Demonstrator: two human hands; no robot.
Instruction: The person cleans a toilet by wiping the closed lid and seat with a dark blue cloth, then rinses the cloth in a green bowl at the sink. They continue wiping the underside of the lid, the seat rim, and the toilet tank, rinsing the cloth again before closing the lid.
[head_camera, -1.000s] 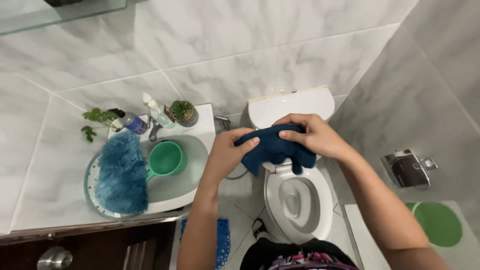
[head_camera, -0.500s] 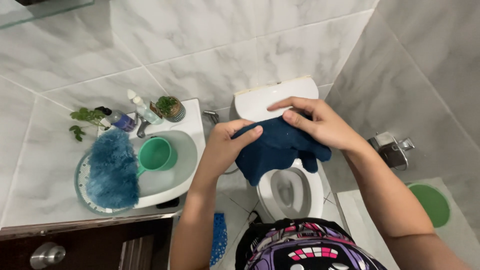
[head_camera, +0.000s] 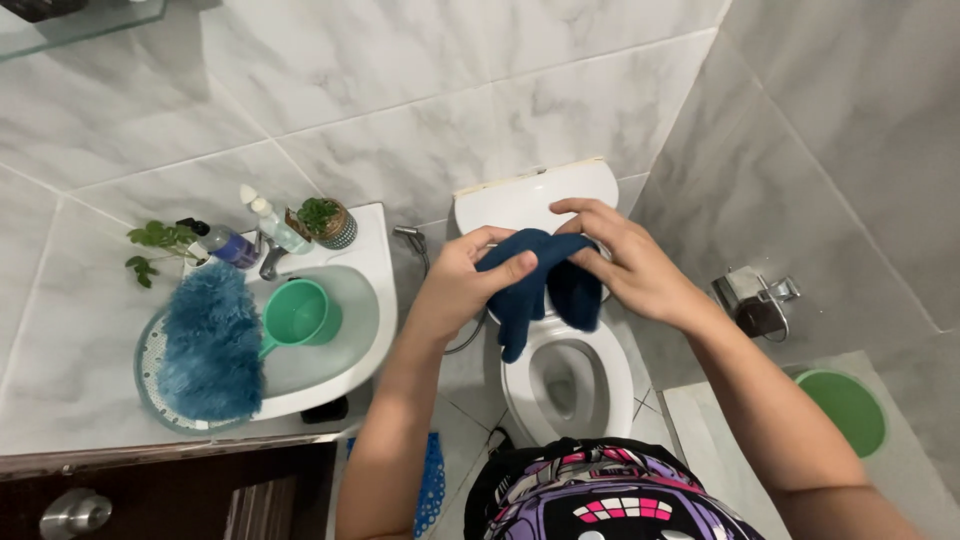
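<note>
Dark blue cloth (head_camera: 537, 285) is pinched between the left hand (head_camera: 455, 290), thumb pressed over its upper fold, and the curled fingertips of the right hand (head_camera: 630, 265), bunched in the air above the open toilet bowl (head_camera: 565, 385). It looks mid-fold or mid-gather, so the next move likely calls for a firmer two-handed regrip. Both palms and much of the cloth's shape stay hidden.

A home bathroom: toilet (head_camera: 560, 350), washbasin (head_camera: 340, 330), marble-look wall tiles (head_camera: 420, 90)
</note>
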